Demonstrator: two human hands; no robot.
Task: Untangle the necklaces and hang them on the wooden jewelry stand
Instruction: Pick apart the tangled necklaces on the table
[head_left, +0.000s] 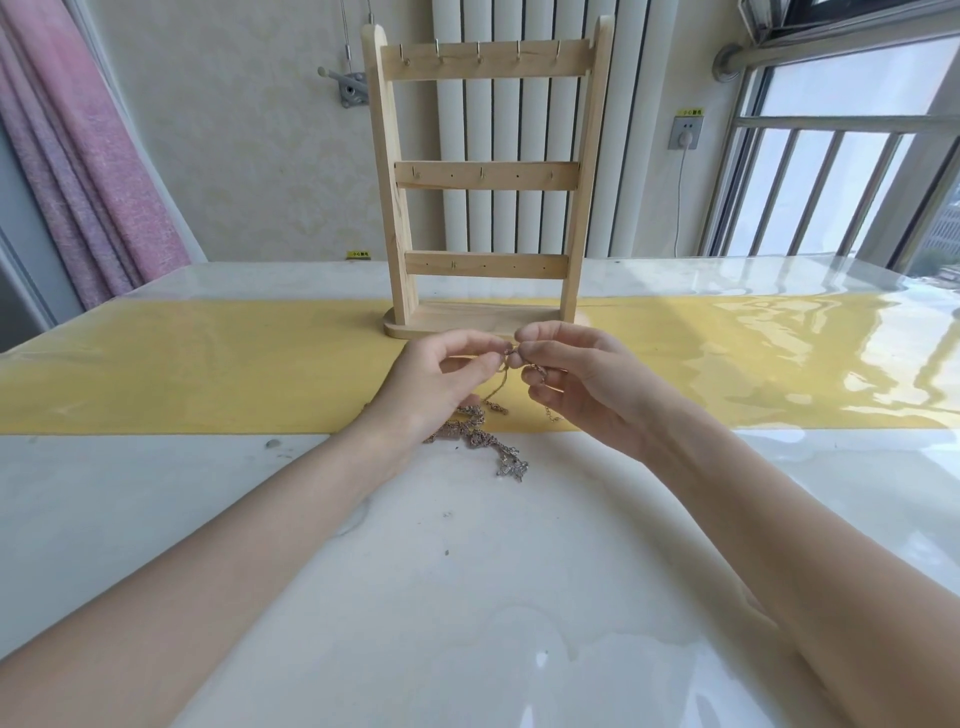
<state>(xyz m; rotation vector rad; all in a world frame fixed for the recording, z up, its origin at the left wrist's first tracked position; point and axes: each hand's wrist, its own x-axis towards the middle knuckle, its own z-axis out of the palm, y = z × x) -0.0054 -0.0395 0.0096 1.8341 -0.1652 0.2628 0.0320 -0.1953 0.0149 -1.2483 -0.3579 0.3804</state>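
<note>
Your left hand (441, 374) and right hand (576, 374) meet just in front of the pale wooden jewelry stand (485, 171), fingertips almost touching. Each hand pinches a part of the thin silvery metal necklace chains (485, 436) between thumb and curled fingers, with a small ring or clasp held between the two hands. From there a fine strand drops down to the knotted heap of links, which lies on the glossy white counter (467, 597) at the near edge of the matte yellow runner (208, 364), partly under your left wrist. The stand sits upright on the runner, a ladder-shaped frame with three flat crossbars carrying small metal hooks (479, 52), all bare. Its rounded base lies just beyond your fingers.
</note>
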